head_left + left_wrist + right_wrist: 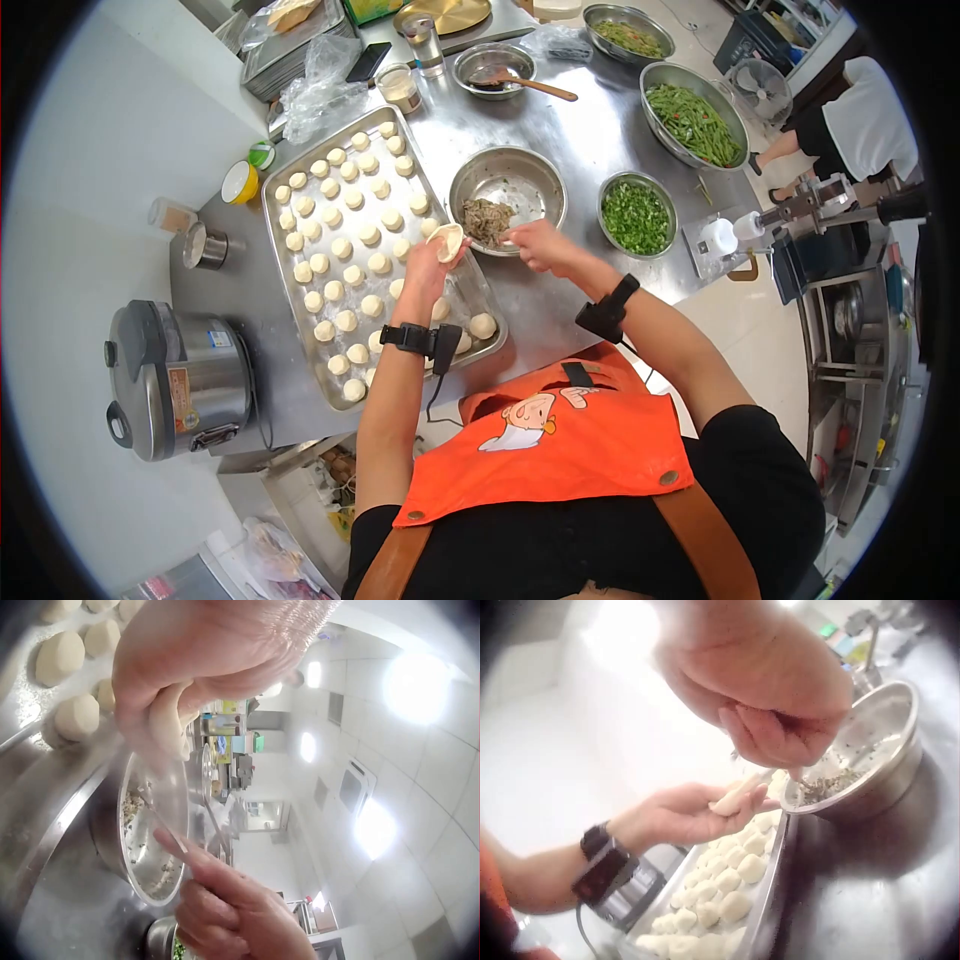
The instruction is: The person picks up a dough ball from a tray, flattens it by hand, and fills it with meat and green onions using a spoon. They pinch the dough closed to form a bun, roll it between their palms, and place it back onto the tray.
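Observation:
In the head view my left hand (426,272) holds a cupped dough wrapper (446,241) above the right side of the metal tray (474,290). The left wrist view shows the curled fingers and thumb around the dough (171,720). My right hand (543,247) grips a thin metal utensil (166,825), its far end inside the steel bowl (538,182); the kind of its tip cannot be told. Greyish minced filling (486,220) lies on the near left side of that bowl. Several round dough balls (369,234) sit in rows on the tray.
Chopped greens fill a smaller bowl (638,216) on the right. Green beans (695,122) lie in a large bowl behind it. A bowl with a wooden-handled utensil (540,88) stands at the back. A rice cooker (180,378) is at left; another person (868,125) stands at far right.

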Demonstrator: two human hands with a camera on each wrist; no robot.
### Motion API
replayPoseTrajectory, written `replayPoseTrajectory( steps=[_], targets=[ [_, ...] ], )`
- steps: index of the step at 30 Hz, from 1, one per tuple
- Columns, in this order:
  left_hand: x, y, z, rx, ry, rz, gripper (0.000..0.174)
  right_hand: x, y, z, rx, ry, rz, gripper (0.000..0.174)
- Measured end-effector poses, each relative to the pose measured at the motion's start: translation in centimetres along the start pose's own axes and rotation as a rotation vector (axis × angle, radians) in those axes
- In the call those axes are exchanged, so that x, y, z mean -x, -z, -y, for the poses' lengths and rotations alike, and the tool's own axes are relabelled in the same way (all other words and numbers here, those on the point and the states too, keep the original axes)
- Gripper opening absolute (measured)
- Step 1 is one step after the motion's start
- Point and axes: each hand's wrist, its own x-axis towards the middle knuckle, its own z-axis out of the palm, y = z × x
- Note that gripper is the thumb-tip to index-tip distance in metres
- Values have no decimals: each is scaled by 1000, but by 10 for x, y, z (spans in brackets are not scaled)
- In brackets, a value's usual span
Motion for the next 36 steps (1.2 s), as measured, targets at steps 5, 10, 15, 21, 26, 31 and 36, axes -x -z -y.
replayPoseTrajectory(
  steps=[5, 10, 15, 21, 26, 31, 36],
  targets=[
    [31, 5, -22, -65, -74, 43, 33, 30, 35, 19, -972, -304, 182, 35],
    [62, -5, -38, 81, -131, 157, 32, 95, 70, 21, -853, -138, 4, 34],
    [67, -43, -28, 129, 16, 211, 35, 172, 110, -2, -132, -35, -445, 32],
    [42, -73, -14, 513, 246, 387, 43, 186, 122, -49, 1097, -133, -807, 24],
    [41, -125, -14, 251, 225, 303, 36, 169, 119, -92, 1105, -102, -875, 25],
    [20, -145, -8, 291, 244, 328, 35, 184, 140, -127, 509, 42, -972, 27],
    [-16, -151, 8, 292, 176, 300, 36, 201, 138, -64, -614, -69, -636, 30]
  ],
)
